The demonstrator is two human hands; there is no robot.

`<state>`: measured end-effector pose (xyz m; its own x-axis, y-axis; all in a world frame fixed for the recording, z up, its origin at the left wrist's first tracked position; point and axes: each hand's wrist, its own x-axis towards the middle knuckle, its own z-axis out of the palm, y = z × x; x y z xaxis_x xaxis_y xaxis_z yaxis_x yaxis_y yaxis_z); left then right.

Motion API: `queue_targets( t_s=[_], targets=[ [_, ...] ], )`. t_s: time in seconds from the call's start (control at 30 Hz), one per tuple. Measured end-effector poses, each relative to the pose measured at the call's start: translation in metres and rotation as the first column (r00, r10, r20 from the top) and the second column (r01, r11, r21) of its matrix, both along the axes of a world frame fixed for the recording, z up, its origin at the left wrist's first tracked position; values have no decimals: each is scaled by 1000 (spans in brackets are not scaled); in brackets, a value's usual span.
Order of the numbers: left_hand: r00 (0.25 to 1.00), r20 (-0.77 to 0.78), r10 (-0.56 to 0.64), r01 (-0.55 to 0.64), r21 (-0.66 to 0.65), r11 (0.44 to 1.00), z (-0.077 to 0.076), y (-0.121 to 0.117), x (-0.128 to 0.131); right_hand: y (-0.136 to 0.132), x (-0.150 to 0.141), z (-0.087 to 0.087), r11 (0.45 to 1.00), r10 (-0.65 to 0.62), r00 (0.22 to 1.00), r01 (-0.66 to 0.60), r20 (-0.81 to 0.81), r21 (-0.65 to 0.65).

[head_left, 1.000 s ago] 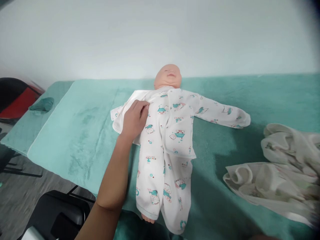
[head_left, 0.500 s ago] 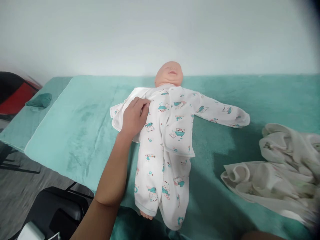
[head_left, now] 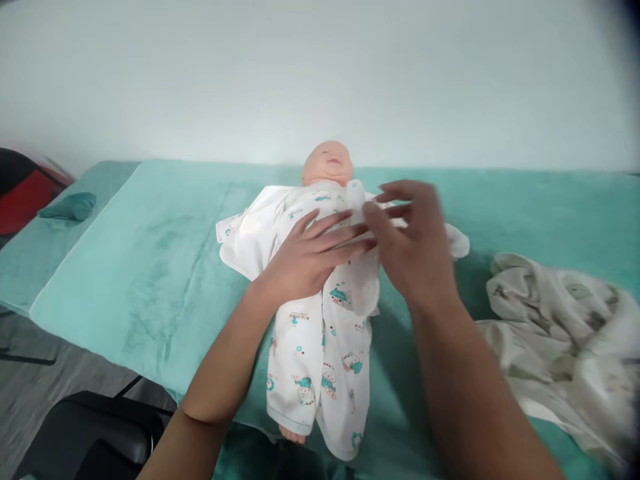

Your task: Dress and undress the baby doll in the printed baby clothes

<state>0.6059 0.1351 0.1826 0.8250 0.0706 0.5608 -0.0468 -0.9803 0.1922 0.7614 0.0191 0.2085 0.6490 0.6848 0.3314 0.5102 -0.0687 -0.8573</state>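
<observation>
A baby doll (head_left: 327,163) lies face up, head toward the wall, in a white printed baby shirt (head_left: 300,213) and matching trousers (head_left: 295,360). Across its chest rests my left hand (head_left: 315,257), palm down with fingers spread, the fingertips reaching the shirt's front flap. My right hand (head_left: 415,233) has thumb and fingers bent around the upper edge of that flap, which stands raised with its plain inside showing. The contact between my right fingertips and the cloth is slightly blurred. One sleeve end (head_left: 457,241) shows behind my right hand. On the other side the shirt lies spread open.
Crumpled white printed cloth (head_left: 565,320) lies on the right of the green-covered bed (head_left: 135,267). A small green cushion (head_left: 70,207) is at the far left. A black chair (head_left: 95,433) stands at the near left, and a white wall (head_left: 250,80) closes the back.
My right hand has come in from the lower right to the shirt's front flap, which is now lifted. My left hand has moved right from the open shirt side onto the chest.
</observation>
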Motion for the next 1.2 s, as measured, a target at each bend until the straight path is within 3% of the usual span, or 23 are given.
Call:
queue_targets(
  t_s=[0.1, 0.23, 0.3, 0.4, 0.5, 0.53, 0.6, 0.7, 0.77, 0.83, 1.07, 1.2],
  targets=[
    [992, 119, 38, -30, -74, 997, -5, 2, -1, 13, 7, -12, 982, 16, 993, -37, -115, -183],
    [923, 276, 269, -177, -317, 932, -14, 18, -6, 19, 15, -22, 967, 9, 990, -44, -139, -250],
    [897, 249, 365, -255, -383, 888, -18, 28, -9, 14, 29, -26, 963, 5, 992, -39, -126, -267],
    [884, 174, 435, -342, -395, 853, -26, 45, -12, -7, 68, -37, 913, -7, 998, -20, -64, -406],
    [871, 67, 487, -440, -338, 832, -33, 58, -13, -27, 106, -53, 826, -146, 979, 200, 143, -527],
    [861, 28, 508, -476, -306, 824, -35, 60, -13, -30, 111, -57, 822, -180, 957, 273, 227, -500],
    [832, -43, 553, -547, -238, 803, -36, 62, -14, -28, 106, -61, 878, -196, 910, 329, 365, -348],
    [775, -123, 620, -632, -169, 757, -37, 63, -13, -10, 68, -57, 986, -32, 887, 103, 462, -129],
    [735, -164, 658, -678, -144, 721, -38, 64, -13, 3, 43, -54, 987, 149, 877, -105, 457, -121],
    [692, -191, 697, -721, -126, 681, -38, 65, -13, 12, 33, -54, 969, 241, 873, -196, 425, -148],
    [574, -205, 793, -819, -129, 560, -34, 65, -23, 19, 71, -74, 954, 109, 892, 31, 440, -299],
    [563, -198, 803, -826, -166, 539, -35, 64, -24, 19, 61, -64, 975, 30, 924, 58, 382, -217]
  ],
)
